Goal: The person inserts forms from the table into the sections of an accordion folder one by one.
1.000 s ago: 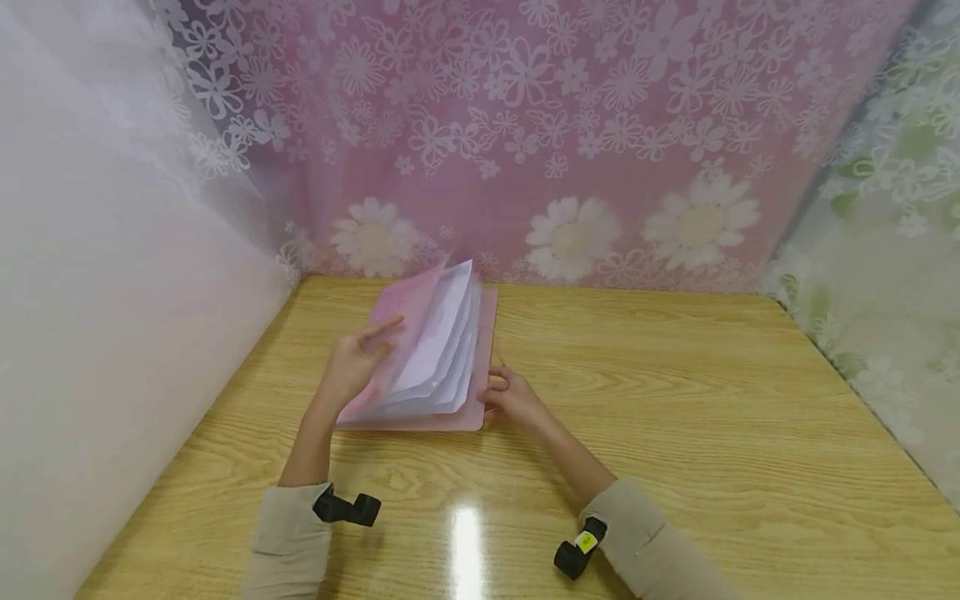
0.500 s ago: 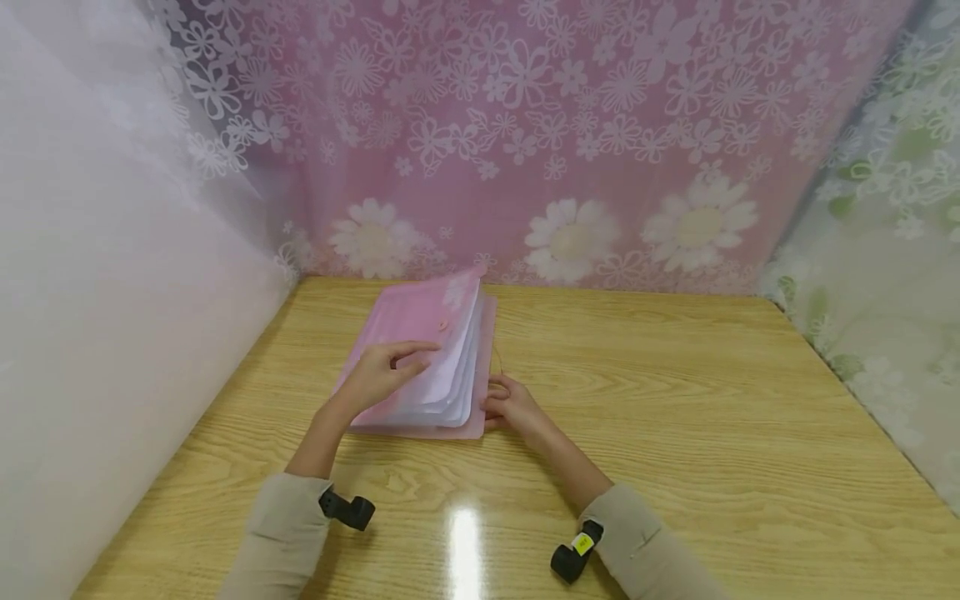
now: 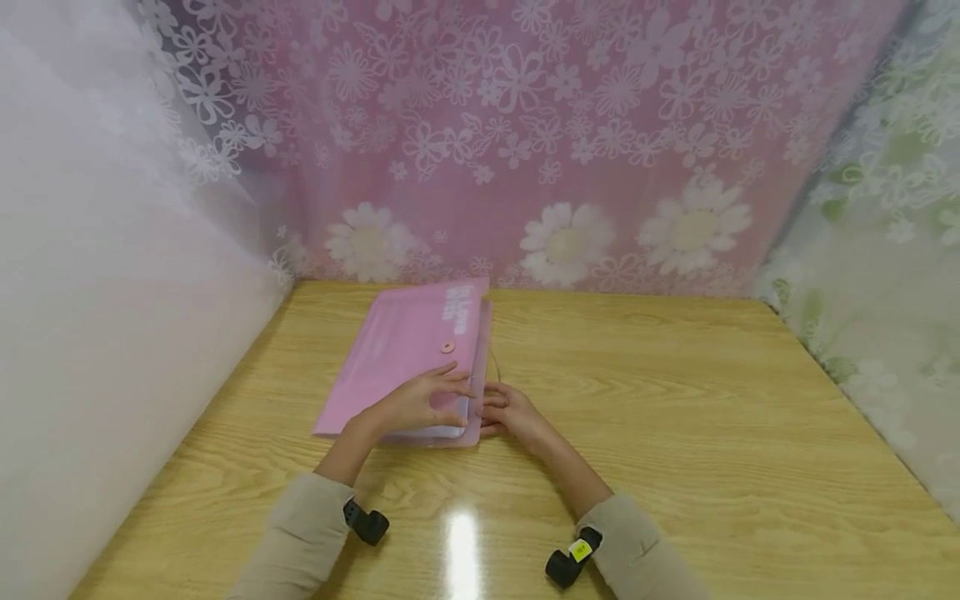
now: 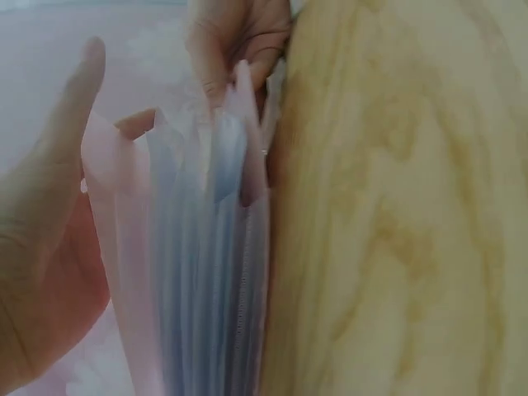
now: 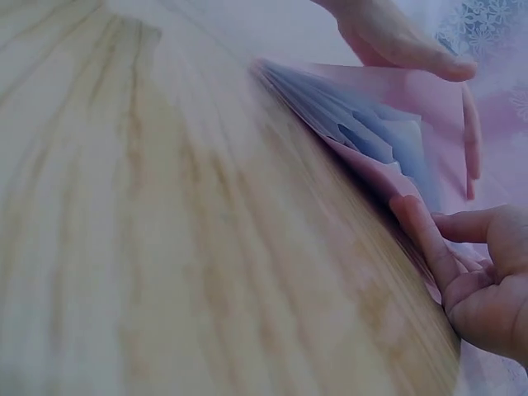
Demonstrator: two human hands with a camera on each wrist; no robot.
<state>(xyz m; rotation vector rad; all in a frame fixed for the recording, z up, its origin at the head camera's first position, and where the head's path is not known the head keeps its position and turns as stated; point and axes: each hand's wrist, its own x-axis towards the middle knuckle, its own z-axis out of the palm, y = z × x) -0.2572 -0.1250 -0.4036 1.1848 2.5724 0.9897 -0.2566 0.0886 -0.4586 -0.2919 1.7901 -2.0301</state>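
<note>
A pink accordion file folder (image 3: 397, 350) lies on the wooden table, its front cover lowered over whitish inner pockets (image 4: 194, 247). A round button (image 3: 447, 347) and white lettering show on that cover. My left hand (image 3: 420, 404) rests on the cover near its right edge, fingers extended and thumb spread toward the front corner. At the folder's right side, my right hand (image 3: 517, 417) pinches the edge of the back cover between thumb and fingers. A thin string (image 3: 497, 367) loops out just beyond those fingers. In the right wrist view the covers still stand apart at the opening.
Wood-grain table (image 3: 675, 417) extends to the right and in front of the folder. A pink flowered curtain (image 3: 480, 167) hangs along the back edge. A pale sheet (image 3: 135, 250) borders the left side, and a green-patterned one (image 3: 885, 275) the right.
The front cover has swung down to the right over the pockets. My left hand has moved right with it, toward the folder's opening edge. The right hand has stayed at the back cover's edge.
</note>
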